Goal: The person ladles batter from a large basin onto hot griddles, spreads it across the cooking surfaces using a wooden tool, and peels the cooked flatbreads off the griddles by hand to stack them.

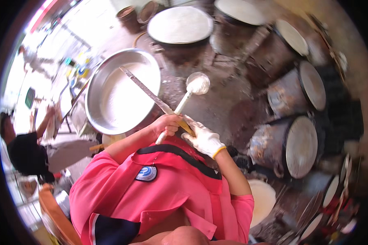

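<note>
The left hand (pixel 166 124) is bare and is closed in a full fist around the lower end of a pale-handled ladle (pixel 191 92), whose bowl is held out ahead of the hands, level and upward-facing, apparently loaded with white batter; the level attitude is judged to be kept so that nothing spills. The right hand (pixel 204 140) is covered by a white glove and is curled shut around the yellowish grip of a long flat metal blade (pixel 147 92), just beside the left hand and touching or nearly touching it. The blade is seen to run forward and to the left, over the rim of a wide metal basin (pixel 95 87) that holds white liquid; whether its tip rests on the basin cannot be told. The basin is placed ahead and left of the hands, within easy reach for dipping. Round cloth-covered steamers (pixel 301 148) are ranged to the right of the hands and further ahead (pixel 180 24), on dark drum-like stoves. Another person in a dark top (pixel 26 153) is noted well off to the left.
</note>
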Available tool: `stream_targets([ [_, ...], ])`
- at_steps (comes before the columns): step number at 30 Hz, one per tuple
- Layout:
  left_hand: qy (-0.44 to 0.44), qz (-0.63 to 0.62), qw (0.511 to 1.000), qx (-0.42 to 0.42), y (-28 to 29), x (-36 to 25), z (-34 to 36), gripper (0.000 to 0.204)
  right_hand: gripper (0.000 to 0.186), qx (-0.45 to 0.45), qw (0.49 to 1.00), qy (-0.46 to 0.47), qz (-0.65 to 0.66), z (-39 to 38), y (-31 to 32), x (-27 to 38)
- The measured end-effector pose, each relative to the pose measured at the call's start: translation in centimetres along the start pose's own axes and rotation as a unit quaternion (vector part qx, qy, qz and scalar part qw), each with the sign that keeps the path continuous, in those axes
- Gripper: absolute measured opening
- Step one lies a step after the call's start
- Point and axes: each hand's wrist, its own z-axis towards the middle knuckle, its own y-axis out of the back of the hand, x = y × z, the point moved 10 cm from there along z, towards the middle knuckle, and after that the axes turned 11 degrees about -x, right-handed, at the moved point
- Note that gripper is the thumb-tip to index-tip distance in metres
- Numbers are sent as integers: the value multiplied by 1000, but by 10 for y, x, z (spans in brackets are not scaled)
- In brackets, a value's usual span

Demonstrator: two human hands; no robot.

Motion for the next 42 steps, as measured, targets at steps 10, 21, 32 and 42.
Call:
stream_targets([
  [10, -199, 50, 905, -372, 439, -170, -49, 12, 63, 62, 996, -54, 37, 237, -177, 58],
  [21, 28, 49, 968, -246, 466, -157, -32, 17, 66, 120, 986, -91, 78, 317, -286, 65],
  [32, -73, -29, 902, -424, 517, -154, 51, 11, 52, 170, 958, -208, 101, 308, -348, 6],
  [42, -5, -644, 749, 155, 372, -222, 87, 41, 55, 193, 972, -131, -7, 267, -297, 18],
])
